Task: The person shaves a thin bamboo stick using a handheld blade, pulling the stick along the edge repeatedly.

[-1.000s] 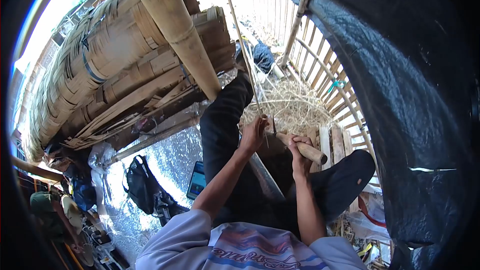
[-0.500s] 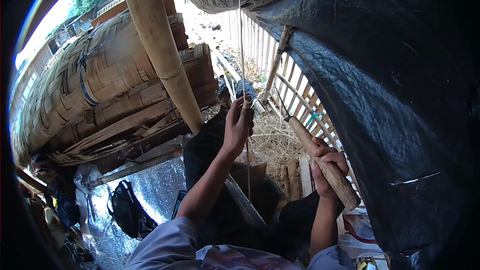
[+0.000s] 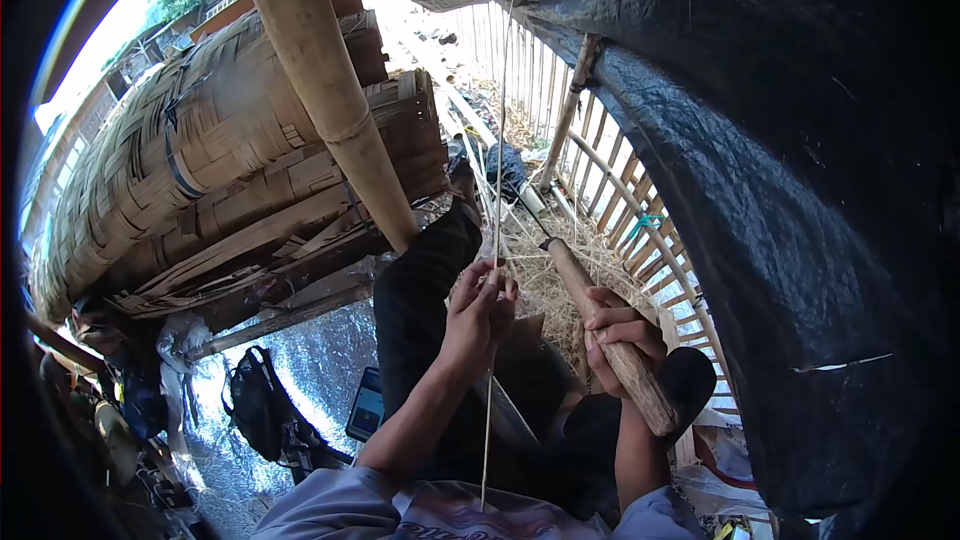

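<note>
My left hand [image 3: 478,312] is closed on a thin bamboo strip [image 3: 501,160], its fingers pinching it in front of my lap. The strip stands nearly upright, running far above the hand and down to my shirt. My right hand [image 3: 624,336] wraps round the thick, pale wooden handle of a knife [image 3: 643,392]. Its narrow dark blade points away from me, up and to the left, seen almost edge-on. Blade and strip appear apart, though the depth between them is hard to judge.
Rolled woven bamboo matting [image 3: 215,130] lies left behind a bamboo post [image 3: 325,90]. A black tarp [image 3: 740,170] hangs at right beside a slatted bamboo fence [image 3: 640,200]. Shavings [image 3: 540,270] cover the ground ahead. A black bag [image 3: 262,402] and a phone [image 3: 368,405] rest on silvery sheeting.
My left hand has come down toward my lap, and the strip's lower end now reaches my shirt. My right hand with the knife has shifted slightly left. The view has tilted a little.
</note>
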Tool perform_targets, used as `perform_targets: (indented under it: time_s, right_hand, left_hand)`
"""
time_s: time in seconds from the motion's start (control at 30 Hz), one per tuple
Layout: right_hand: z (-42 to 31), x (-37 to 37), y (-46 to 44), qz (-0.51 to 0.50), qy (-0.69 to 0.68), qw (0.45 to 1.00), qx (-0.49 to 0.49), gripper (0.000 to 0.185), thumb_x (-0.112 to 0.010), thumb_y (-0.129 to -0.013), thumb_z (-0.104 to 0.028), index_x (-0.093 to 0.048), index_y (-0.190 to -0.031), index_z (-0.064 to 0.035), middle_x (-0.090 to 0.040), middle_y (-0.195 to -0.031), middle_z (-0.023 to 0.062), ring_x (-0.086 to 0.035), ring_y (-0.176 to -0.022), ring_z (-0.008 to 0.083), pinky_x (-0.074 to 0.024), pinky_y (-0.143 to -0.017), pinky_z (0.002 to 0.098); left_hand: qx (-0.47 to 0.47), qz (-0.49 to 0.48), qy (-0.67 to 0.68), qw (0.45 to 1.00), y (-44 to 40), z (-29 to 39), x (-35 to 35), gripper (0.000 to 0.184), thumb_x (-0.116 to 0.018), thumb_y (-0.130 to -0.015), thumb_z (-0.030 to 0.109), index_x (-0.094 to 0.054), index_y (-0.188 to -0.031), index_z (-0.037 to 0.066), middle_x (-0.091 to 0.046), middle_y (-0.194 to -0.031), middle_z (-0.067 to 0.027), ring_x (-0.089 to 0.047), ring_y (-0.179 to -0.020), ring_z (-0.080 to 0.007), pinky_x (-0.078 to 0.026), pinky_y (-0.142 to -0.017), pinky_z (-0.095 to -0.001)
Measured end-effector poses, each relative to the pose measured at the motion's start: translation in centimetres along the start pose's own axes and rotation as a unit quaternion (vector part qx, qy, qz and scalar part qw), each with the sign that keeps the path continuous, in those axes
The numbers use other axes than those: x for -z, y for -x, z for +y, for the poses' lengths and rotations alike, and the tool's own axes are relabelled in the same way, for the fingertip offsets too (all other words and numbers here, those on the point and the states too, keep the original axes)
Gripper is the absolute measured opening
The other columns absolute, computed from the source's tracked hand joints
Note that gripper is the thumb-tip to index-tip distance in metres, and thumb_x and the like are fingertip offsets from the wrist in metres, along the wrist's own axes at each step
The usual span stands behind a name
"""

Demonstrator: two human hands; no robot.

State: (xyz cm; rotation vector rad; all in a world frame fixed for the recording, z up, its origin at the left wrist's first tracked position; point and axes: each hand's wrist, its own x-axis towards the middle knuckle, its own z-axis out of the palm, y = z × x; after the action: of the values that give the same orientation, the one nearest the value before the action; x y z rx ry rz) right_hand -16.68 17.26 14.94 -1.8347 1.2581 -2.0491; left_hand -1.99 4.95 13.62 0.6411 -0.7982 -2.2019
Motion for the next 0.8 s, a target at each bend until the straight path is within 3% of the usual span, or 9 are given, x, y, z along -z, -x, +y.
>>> perform_targets:
  time_s: [0.33,0.4,0.43,0.53,0.57,0.63,0.73,0.8]
  right_hand:
    - [-3.1,0.6,2.1,0.008,-0.036,0.999,-0.026,0.020,-0.064,-0.075,0.003,-0.050,-0.083,-0.0067,-0.061,-0.078,0.0103,-0.063,-0.088,0.0345,-0.0490,-0.087,0.0498]
    - [-4.5,1.2,2.0,-0.049,-0.040,0.998,0.008,0.024,-0.066,-0.077,-0.004,-0.044,-0.081,-0.0111,-0.056,-0.075,0.0045,-0.062,-0.084,0.0302,-0.0529,-0.076,0.0407]
    - [-5.2,1.0,1.9,-0.042,-0.075,0.996,0.014,0.026,-0.068,-0.075,-0.003,-0.044,-0.077,-0.0126,-0.055,-0.067,0.0008,-0.060,-0.074,0.0265,-0.0537,-0.067,0.0374]
    - [-6.7,0.5,2.4,-0.056,-0.139,0.989,-0.016,0.029,-0.069,-0.068,0.004,-0.048,-0.069,-0.0151,-0.057,-0.064,-0.0024,-0.058,-0.072,0.0227,-0.0424,-0.091,0.0603]
    - [-6.6,0.2,2.5,-0.071,-0.159,0.984,-0.024,0.029,-0.068,-0.066,0.007,-0.049,-0.066,-0.0152,-0.058,-0.065,-0.0029,-0.058,-0.072,0.0215,-0.0288,-0.098,0.0681]
    - [-6.4,-0.3,2.0,-0.123,-0.161,0.979,0.003,0.028,-0.069,-0.064,0.010,-0.053,-0.069,-0.0120,-0.058,-0.067,-0.0013,-0.058,-0.075,0.0202,-0.0253,-0.101,0.0664]
    - [-6.9,-1.1,0.9,-0.217,-0.115,0.969,0.019,0.022,-0.072,-0.067,0.003,-0.054,-0.069,-0.0105,-0.058,-0.073,-0.0023,-0.059,-0.076,0.0152,-0.0244,-0.105,0.0616]
    - [-7.1,-1.4,0.5,-0.261,-0.064,0.962,0.054,0.021,-0.072,-0.070,0.000,-0.053,-0.069,-0.0103,-0.055,-0.071,-0.0022,-0.059,-0.072,0.0145,-0.0372,-0.101,0.0546]
  left_hand:
    - [0.082,0.009,0.011,0.997,8.6,-0.9,1.1,0.023,-0.039,-0.099,0.021,-0.040,-0.120,0.013,-0.045,-0.075,0.0002,-0.031,-0.049,-0.0030,-0.025,-0.043,-0.0170]
    - [0.112,-0.005,-0.001,0.994,9.8,-1.3,1.2,0.023,-0.040,-0.099,0.023,-0.042,-0.119,0.012,-0.041,-0.073,0.0016,-0.030,-0.050,-0.0033,-0.025,-0.043,-0.0174]
    - [0.108,-0.014,0.000,0.994,10.2,-1.3,1.1,0.021,-0.040,-0.099,0.025,-0.043,-0.116,0.012,-0.036,-0.069,0.0035,-0.029,-0.051,-0.0031,-0.024,-0.043,-0.0179]
    - [0.124,0.002,0.033,0.992,9.7,-1.1,1.2,0.018,-0.041,-0.099,0.027,-0.044,-0.109,0.012,-0.033,-0.067,0.0050,-0.028,-0.049,-0.0029,-0.022,-0.041,-0.0184]
    - [0.125,0.002,0.035,0.992,9.2,-1.2,1.3,0.018,-0.041,-0.099,0.027,-0.044,-0.109,0.012,-0.033,-0.067,0.0050,-0.028,-0.049,-0.0029,-0.022,-0.041,-0.0184]
    - [0.115,0.031,-0.001,0.993,8.1,-1.1,1.3,0.015,-0.041,-0.098,0.027,-0.045,-0.101,0.013,-0.032,-0.065,0.0060,-0.026,-0.047,-0.0027,-0.020,-0.039,-0.0187]
    - [0.122,0.035,-0.028,0.992,7.0,0.0,0.5,0.014,-0.041,-0.098,0.028,-0.045,-0.098,0.014,-0.032,-0.065,0.0062,-0.025,-0.045,-0.0024,-0.018,-0.038,-0.0187]
    - [0.121,0.024,-0.041,0.992,6.6,0.4,0.6,0.015,-0.040,-0.098,0.028,-0.045,-0.096,0.014,-0.032,-0.064,0.0065,-0.025,-0.044,-0.0022,-0.018,-0.038,-0.0186]
